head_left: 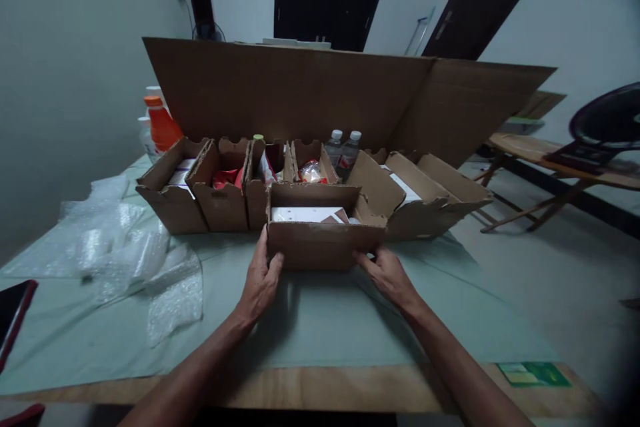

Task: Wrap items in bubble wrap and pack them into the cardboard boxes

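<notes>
A small open-topped cardboard box (320, 247) is held between my two hands in front of a row of similar boxes. White boxes or cards (307, 215) with a brown patch lie inside it. My left hand (261, 280) grips its left end, thumb on the front face. At the lower right corner, my right hand (390, 273) has its fingers on the box, partly hidden beneath or behind it. Behind stand cardboard bins, one with a red packet (227, 178), another with a clear-and-red food packet (312, 172).
Bubble wrap (135, 257) lies at the left on the pale green cloth (330, 327). Bottles, including an orange one (163, 123), stand behind the bins. A large cardboard panel (290, 87) rises at the back. A green card (534, 374) lies at the front right edge.
</notes>
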Tool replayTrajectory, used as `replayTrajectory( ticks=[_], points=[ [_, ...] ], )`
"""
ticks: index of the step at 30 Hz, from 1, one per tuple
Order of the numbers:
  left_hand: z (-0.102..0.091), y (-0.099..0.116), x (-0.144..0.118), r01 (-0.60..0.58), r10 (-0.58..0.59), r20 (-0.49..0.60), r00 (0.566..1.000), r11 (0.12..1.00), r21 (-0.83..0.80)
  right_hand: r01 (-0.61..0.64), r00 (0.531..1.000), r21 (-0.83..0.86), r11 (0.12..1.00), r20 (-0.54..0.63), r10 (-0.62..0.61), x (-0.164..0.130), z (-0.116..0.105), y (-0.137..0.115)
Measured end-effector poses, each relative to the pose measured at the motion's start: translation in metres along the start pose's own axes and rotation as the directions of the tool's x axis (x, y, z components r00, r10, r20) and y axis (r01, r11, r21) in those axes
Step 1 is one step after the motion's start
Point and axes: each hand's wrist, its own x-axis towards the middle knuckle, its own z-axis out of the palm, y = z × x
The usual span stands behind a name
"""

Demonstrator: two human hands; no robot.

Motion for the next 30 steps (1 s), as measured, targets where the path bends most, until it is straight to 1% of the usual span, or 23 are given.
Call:
replayTrajectory(
  ticks=[2,4,6,8,9,10,11,12,13,14,15,16,17,18,19,20,21,22,23,24,26,28,30],
  points=[
    [-0.001,0.006,-0.015,0.005,-0.005,-0.008,1.000,1.000,-0.010,-0.014,0.999,-0.024,1.000,-0.036,0.014,-0.025,-0.006,-0.002],
    [-0.013,0.014,-0.042,0.014,-0.014,-0.006,1.000,1.000,0.003,-0.020,0.998,-0.037,0.999,-0.064,0.017,-0.055,-0.012,-0.008],
    [-0.035,0.024,-0.069,0.019,-0.017,-0.037,0.999,0.999,0.048,0.026,0.998,-0.017,1.000,-0.063,-0.027,-0.077,-0.012,-0.024],
    [-0.064,0.041,-0.083,0.011,0.004,-0.146,0.989,0.994,0.107,0.130,0.991,-0.003,0.992,-0.039,-0.130,-0.082,-0.007,-0.053],
    [-0.078,0.053,-0.083,-0.002,0.034,-0.232,0.972,0.991,0.137,0.191,0.981,-0.007,0.982,-0.024,-0.191,-0.078,-0.006,-0.070],
    [-0.090,0.067,-0.077,-0.030,0.082,-0.309,0.948,0.985,0.168,0.242,0.970,-0.020,0.970,-0.018,-0.243,-0.069,-0.006,-0.089],
    [-0.098,0.083,-0.066,-0.067,0.137,-0.366,0.921,0.978,0.199,0.285,0.958,-0.027,0.958,-0.018,-0.286,-0.058,-0.009,-0.106],
    [-0.102,0.098,-0.051,-0.138,0.214,-0.388,0.896,0.967,0.215,0.317,0.948,-0.029,0.948,-0.021,-0.317,-0.046,-0.016,-0.122],
    [-0.100,0.112,-0.034,-0.229,0.297,-0.388,0.872,0.950,0.213,0.325,0.944,-0.030,0.945,-0.056,-0.326,-0.035,-0.025,-0.133],
    [-0.095,0.122,-0.018,-0.321,0.376,-0.364,0.852,0.925,0.202,0.324,0.941,-0.029,0.946,-0.092,-0.325,-0.027,-0.037,-0.140],
    [-0.086,0.129,-0.004,-0.386,0.430,-0.336,0.838,0.902,0.191,0.314,0.939,-0.039,0.949,-0.132,-0.316,-0.022,-0.049,-0.142],
    [-0.075,0.132,0.005,-0.415,0.449,-0.309,0.838,0.893,0.171,0.293,0.939,-0.061,0.954,-0.172,-0.299,-0.022,-0.061,-0.139],
    [-0.064,0.132,0.010,-0.423,0.448,-0.273,0.852,0.894,0.147,0.265,0.938,-0.100,0.959,-0.206,-0.280,-0.026,-0.072,-0.131],
    [-0.053,0.128,0.008,-0.411,0.426,-0.224,0.876,0.905,0.114,0.225,0.939,-0.155,0.962,-0.228,-0.257,-0.033,-0.081,-0.120],
    [-0.044,0.121,0.000,-0.377,0.385,-0.177,0.906,0.923,0.082,0.179,0.941,-0.207,0.962,-0.248,-0.229,-0.044,-0.086,-0.107],
    [-0.037,0.112,-0.013,-0.323,0.328,-0.132,0.935,0.944,0.064,0.150,0.939,-0.244,0.958,-0.268,-0.215,-0.057,-0.087,-0.093],
    [-0.033,0.101,-0.030,-0.249,0.253,-0.103,0.962,0.967,0.057,0.126,0.949,-0.256,0.958,-0.249,-0.191,-0.071,-0.083,-0.079],
    [-0.033,0.089,-0.048,-0.174,0.180,-0.096,0.979,0.982,0.069,0.121,0.955,-0.246,0.962,-0.236,-0.180,-0.084,-0.074,-0.066],
    [-0.036,0.076,-0.066,-0.097,0.105,-0.083,0.991,0.991,0.091,0.140,0.962,-0.219,0.965,-0.200,-0.185,-0.095,-0.061,-0.056],
    [-0.042,0.063,-0.083,-0.041,0.054,-0.104,0.993,0.992,0.122,0.172,0.966,-0.192,0.966,-0.158,-0.203,-0.105,-0.047,-0.049],
    [-0.057,0.041,-0.103,0.027,0.002,-0.159,0.987,0.983,0.182,0.245,0.961,-0.133,0.960,-0.094,-0.258,-0.115,-0.016,-0.040],
    [-0.070,0.026,-0.106,0.051,-0.011,-0.181,0.983,0.975,0.216,0.301,0.950,-0.082,0.950,-0.057,-0.306,-0.118,0.005,-0.034],
    [-0.075,0.018,-0.098,0.033,0.002,-0.158,0.988,0.976,0.215,0.322,0.946,-0.025,0.946,-0.017,-0.322,-0.119,0.014,-0.023]
  ],
)
